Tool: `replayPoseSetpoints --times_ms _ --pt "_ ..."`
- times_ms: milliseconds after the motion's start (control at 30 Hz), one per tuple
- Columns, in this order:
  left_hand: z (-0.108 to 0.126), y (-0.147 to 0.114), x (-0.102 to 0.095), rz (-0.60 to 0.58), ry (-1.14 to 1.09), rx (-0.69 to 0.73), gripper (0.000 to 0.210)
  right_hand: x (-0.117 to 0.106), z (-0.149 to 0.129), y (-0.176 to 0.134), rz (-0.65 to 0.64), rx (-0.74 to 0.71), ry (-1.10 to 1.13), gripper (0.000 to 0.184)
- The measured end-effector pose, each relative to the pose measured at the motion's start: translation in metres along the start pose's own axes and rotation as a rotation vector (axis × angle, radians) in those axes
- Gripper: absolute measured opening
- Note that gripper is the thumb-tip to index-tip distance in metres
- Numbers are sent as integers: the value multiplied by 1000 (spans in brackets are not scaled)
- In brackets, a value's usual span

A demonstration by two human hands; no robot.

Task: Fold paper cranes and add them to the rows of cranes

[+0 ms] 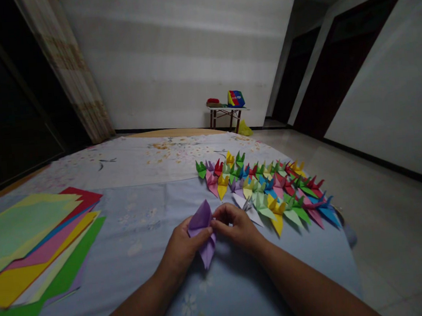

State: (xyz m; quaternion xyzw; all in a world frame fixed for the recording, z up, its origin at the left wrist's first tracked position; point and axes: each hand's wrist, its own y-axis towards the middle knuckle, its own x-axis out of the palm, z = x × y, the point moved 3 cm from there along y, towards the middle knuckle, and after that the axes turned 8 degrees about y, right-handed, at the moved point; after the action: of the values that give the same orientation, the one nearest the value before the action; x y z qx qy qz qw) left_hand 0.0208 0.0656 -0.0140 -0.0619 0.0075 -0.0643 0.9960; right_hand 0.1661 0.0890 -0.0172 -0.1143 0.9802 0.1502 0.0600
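Observation:
A piece of purple folded paper, shaped like a narrow diamond, is held upright over the table in front of me. My left hand grips it from the left, the thumb lying across its front. At its right edge my right hand pinches with thumb and forefinger; the fingertips touch the paper there. Just beyond the right hand stand rows of small folded paper cranes in many colours.
Fanned sheets of coloured paper lie on the left. A flowered cloth covers the round table. Farther back, a small table by the wall carries a colourful box. Dark doors stand at right.

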Motion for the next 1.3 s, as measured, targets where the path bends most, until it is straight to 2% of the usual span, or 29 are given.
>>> replayPoseSetpoints --times_ms 133,267,367,533,667,833,1033,1300 --pt "2 0 1 -11 43 32 36 -4 0 2 9 -20 1 27" --pt "3 -1 0 27 108 67 36 -4 -1 3 1 -18 -21 18" --pt "2 0 1 4 127 85 38 -3 3 3 -13 63 102 18" --pt "-1 -1 3 -71 149 57 45 -4 10 5 -74 228 369 28" --pt "1 -4 6 -113 107 51 48 -6 7 5 -108 242 443 32" --pt "6 -7 6 -99 87 7 44 -6 6 5 -110 263 460 33" --pt "0 -1 -1 -13 13 -69 40 -9 9 6 -58 268 364 35" --pt "-8 4 -5 9 -77 -50 37 -5 10 4 -110 320 347 38"
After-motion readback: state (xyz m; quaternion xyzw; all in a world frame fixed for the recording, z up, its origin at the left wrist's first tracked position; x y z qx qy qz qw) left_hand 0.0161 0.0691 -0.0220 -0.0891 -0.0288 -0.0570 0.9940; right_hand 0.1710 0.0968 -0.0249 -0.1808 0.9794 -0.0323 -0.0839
